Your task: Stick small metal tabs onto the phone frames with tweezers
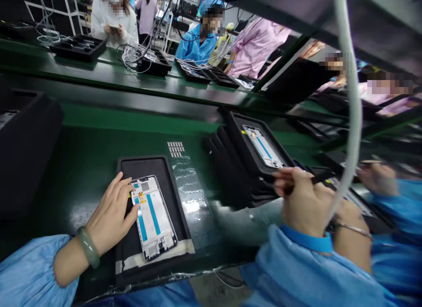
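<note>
My left hand (114,206), with a green bangle, rests at the left edge of a phone frame (153,214). Its fingers are spread, and the thumb and fingertips touch the frame. Blue strips and a small orange flex cable mark the frame's silvery face. Beneath it lies a black foam tray (180,201) with a pale tape strip. On the right, my right hand (303,197), a blue band at the wrist, is closed beside the corner of a stacked black tray (235,122). Something dark shows at its fingers, too blurred to name. Another phone frame (263,146) lies in that tray.
Small metal pieces (176,149) lie in rows on the green bench (89,144). A black box (26,153) stands left. A white cable (351,100) hangs near my right arm. A co-worker's hand (379,177) is at far right; other people stand behind the shelf.
</note>
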The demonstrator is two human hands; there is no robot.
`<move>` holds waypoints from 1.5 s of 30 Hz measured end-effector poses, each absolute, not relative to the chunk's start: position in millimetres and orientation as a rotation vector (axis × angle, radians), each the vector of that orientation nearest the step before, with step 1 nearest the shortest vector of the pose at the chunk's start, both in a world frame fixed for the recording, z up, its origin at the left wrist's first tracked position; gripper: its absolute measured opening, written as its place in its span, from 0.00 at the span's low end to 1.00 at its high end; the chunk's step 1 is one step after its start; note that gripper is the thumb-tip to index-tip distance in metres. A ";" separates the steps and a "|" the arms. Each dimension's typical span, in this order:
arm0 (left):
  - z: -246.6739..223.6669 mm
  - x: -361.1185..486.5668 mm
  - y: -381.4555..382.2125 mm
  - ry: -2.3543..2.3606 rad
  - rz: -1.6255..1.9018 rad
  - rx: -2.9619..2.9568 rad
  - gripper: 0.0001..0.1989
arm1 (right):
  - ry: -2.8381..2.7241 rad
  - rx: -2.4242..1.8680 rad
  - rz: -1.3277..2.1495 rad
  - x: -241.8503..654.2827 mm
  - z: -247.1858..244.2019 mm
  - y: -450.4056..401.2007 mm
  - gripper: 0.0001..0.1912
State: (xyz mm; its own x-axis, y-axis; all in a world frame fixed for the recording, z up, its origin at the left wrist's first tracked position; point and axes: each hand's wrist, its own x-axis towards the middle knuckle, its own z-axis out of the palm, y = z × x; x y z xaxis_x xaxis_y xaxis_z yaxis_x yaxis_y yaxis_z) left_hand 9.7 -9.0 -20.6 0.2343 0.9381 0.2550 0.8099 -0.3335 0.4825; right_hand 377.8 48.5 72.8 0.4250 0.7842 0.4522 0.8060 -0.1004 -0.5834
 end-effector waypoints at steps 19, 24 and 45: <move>-9.6 17.8 -20.9 1.673 0.479 2.381 0.24 | -1.943 -0.900 1.115 195.0 0.7 84.5 0.07; -8.8 19.4 -20.4 1.679 0.455 2.379 0.26 | -1.994 -0.862 1.101 197.2 0.6 82.7 0.06; -4.6 20.7 -19.7 1.701 0.352 2.447 0.26 | -2.031 -0.701 1.006 198.5 2.5 82.9 0.06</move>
